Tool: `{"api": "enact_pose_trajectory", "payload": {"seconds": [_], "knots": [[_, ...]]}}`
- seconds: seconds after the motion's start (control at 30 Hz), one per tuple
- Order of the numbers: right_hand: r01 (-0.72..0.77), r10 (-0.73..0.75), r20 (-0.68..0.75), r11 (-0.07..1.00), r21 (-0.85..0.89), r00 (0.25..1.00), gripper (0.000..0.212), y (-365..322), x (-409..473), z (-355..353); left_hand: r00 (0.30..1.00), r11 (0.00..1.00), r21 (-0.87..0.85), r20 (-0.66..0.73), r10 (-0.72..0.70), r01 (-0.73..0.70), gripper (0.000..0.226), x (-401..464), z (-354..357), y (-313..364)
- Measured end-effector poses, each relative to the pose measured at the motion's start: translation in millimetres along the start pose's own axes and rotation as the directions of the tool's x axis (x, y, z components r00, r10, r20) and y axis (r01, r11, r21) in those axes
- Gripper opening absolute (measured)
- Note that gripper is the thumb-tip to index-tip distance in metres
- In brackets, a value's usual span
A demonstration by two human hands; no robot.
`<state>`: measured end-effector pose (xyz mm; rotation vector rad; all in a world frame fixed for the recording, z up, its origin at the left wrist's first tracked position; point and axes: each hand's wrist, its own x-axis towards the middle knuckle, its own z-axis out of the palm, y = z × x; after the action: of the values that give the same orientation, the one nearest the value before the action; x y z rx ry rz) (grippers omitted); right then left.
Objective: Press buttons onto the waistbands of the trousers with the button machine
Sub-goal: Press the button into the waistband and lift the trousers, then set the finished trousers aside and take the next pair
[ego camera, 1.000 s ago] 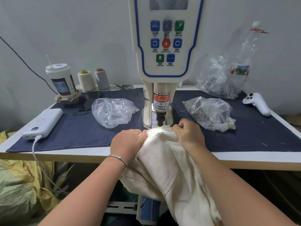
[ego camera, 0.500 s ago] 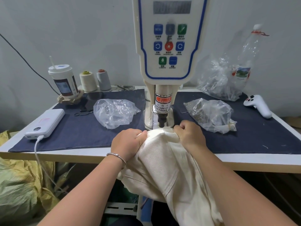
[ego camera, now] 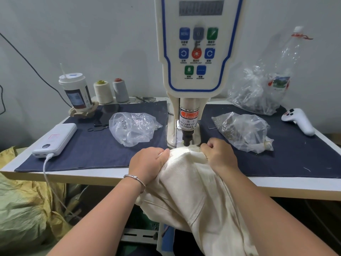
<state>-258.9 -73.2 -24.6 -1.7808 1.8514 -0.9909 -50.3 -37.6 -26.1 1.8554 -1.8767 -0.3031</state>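
Two hands, left [ego camera: 149, 163] and right [ego camera: 219, 156], fists gripping cream trousers [ego camera: 184, 182] waistband, under button machine [ego camera: 188, 139] punch

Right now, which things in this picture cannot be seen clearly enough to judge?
- Head view: the die under the punch is hidden by the trousers.
- The fingertips of the left hand and right hand curl into the cloth.
- Display: digits blurred.
- Trouser legs run past the bottom edge.

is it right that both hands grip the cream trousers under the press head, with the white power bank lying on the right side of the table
Not quite. The head view shows the power bank on the left side. Both the left hand and the right hand do grip the trousers under the press head.
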Motion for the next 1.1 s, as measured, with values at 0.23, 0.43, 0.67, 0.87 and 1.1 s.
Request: {"api": "enact_pose_trajectory", "payload": {"seconds": [0.23,0.43,0.67,0.87,1.1], "knots": [[0.014,-0.014,0.006,1.0,0.005,1.0,0.036,-1,0,-2,1.0,1.0,0.017,0.017,0.006,-0.006,0.052,1,-3,0],[0.001,-0.001,-0.002,1.0,0.0,1.0,0.036,-4,-2,-1,1.0,1.0,0.017,0.004,0.006,-0.006,0.052,-1,-3,3],[-0.013,0.013,-0.02,1.0,0.006,1.0,0.035,-5,-4,-2,1.0,1.0,-0.008,-0.019,-0.025,0.025,0.052,-1,-3,3],[0.103,-0.071,-0.142,0.967,0.232,0.987,0.035,-12,-10,-15,0.997,0.948,-0.318,-0.083,-0.003,-0.023,0.05,-8,-12,9],[-0.085,0.03,0.206,0.96,0.267,0.978,0.034,-29,-16,-47,0.928,0.916,-0.325,0.357,-0.111,0.234,0.053,-16,-34,17]]}}
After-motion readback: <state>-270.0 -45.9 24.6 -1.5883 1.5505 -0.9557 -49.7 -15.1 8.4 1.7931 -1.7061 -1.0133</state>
